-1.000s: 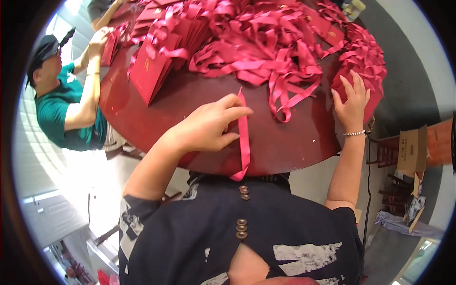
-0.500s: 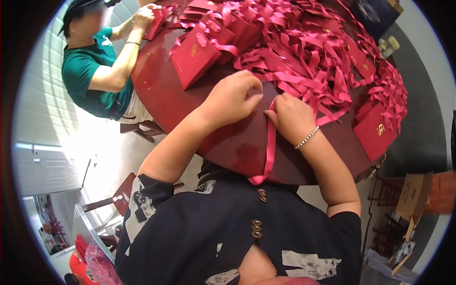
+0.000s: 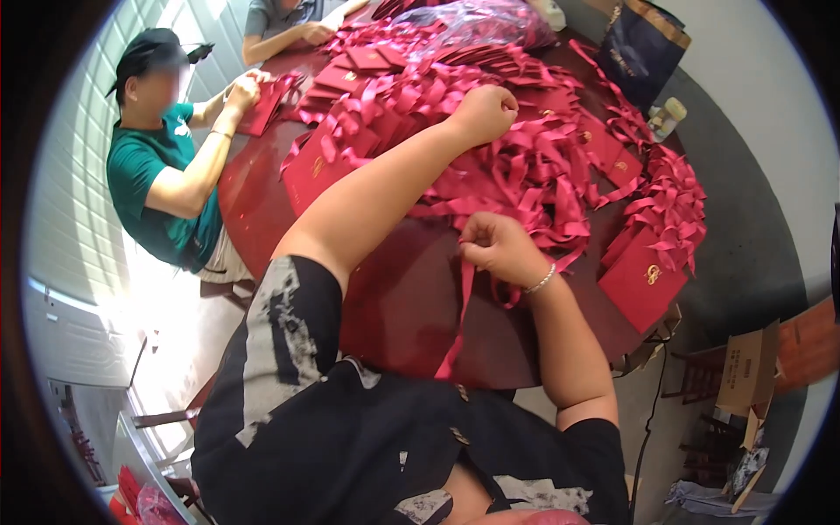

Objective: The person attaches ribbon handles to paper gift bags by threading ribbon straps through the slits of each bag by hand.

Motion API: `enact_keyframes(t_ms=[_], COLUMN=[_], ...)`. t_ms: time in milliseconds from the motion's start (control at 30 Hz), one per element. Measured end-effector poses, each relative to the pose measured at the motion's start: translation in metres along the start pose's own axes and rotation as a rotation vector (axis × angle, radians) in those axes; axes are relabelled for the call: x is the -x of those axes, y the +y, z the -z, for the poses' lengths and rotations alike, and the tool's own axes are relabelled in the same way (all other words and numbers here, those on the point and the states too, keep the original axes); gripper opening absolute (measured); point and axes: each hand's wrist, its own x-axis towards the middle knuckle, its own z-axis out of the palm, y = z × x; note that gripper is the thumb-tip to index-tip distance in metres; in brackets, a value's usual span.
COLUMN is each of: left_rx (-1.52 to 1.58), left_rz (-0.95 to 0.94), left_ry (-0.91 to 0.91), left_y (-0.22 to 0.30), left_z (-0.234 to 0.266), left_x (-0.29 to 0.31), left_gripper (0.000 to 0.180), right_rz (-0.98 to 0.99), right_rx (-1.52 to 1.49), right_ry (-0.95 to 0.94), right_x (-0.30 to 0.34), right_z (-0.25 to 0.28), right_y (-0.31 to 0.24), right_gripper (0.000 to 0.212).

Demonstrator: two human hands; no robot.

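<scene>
A strip of pink-red ribbon is pinched in my right hand and hangs down to the table's near edge. My left hand is stretched out over the heap of ribbons in the middle, its fingers curled in; whether something is between them is hidden. Under my left forearm, a red paper gift bag with ribbon handles and a gold mark lies partly covered. More red gift bags are stacked at the right, ribbons tangled on top.
The round dark red table carries it all. Beyond the heap lie a clear plastic bag, a dark blue paper bag and a small jar. At the left a co-worker holds a red bag; another person's arm shows behind.
My left hand has moved away from the right one, forward over the heap. My right hand still pinches the ribbon. The view has shifted, showing more of the table's far side.
</scene>
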Motion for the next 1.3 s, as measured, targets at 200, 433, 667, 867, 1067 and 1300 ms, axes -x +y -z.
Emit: enact_keyframes(t_ms=[200,433,667,867,1067,1300], left_rx=[-0.469,-0.428,-0.425,0.193,0.558,0.781], left_rz=[0.202,0.182,-0.169,-0.161,0.187,0.311], left_ry=[-0.21,-0.31,-0.376,0.293,0.097,0.257], left_y=[-0.041,-0.046,-0.004,0.049,0.042,0.012], left_z=[-0.086,-0.122,-0.091,0.05,0.123,0.099], left_x=[-0.086,-0.133,-0.129,-0.104,0.044,0.2], left_gripper=[0.04,0.08,0.056,0.032,0.029,0.034], right_rz=[0.261,0.297,0.286,0.273,0.303,-0.032], right_rx=[0.377,0.356,0.362,0.299,-0.067,-0.469], right_ry=[0.101,0.093,0.078,0.08,0.188,0.332], right_x=[-0.015,-0.02,-0.023,-0.02,-0.012,-0.003], right_z=[-0.01,-0.011,-0.003,-0.003,0.014,0.009], right_y=[0.031,0.033,0.032,0.031,0.022,-0.01], right_gripper=[0.013,0.015,0.014,0.015,0.03,0.03])
